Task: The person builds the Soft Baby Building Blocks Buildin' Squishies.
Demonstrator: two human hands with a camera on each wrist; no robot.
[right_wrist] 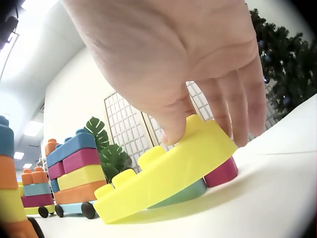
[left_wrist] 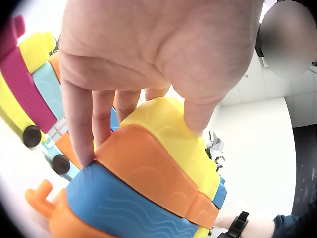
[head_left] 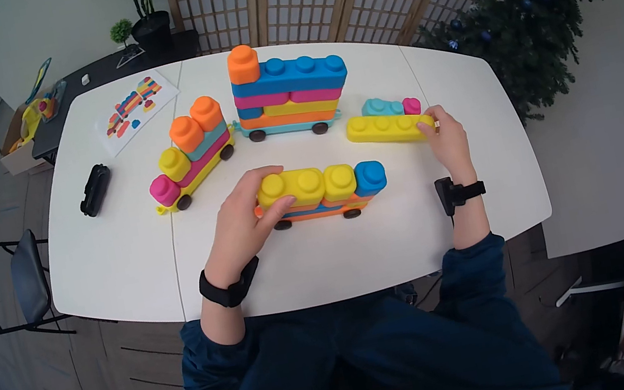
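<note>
My left hand (head_left: 246, 211) grips the near wagon by its left end, thumb in front and fingers behind the yellow blocks (head_left: 302, 187). A blue block (head_left: 370, 177) tops that wagon's right end; orange and blue layers (left_wrist: 130, 201) show beneath in the left wrist view. My right hand (head_left: 449, 141) pinches the right end of a long yellow block (head_left: 388, 128). In the right wrist view this yellow block (right_wrist: 163, 173) is tilted, its held end raised above the table. Behind it lie a teal block (head_left: 382, 106) and a small pink block (head_left: 411, 105).
A tall wagon (head_left: 292, 102) topped with blue and orange stands at the back centre. Left of it is a wagon (head_left: 196, 155) with orange, yellow and pink blocks. A printed sheet (head_left: 138, 110) and a black case (head_left: 95, 190) lie on the left of the white table (head_left: 116, 267).
</note>
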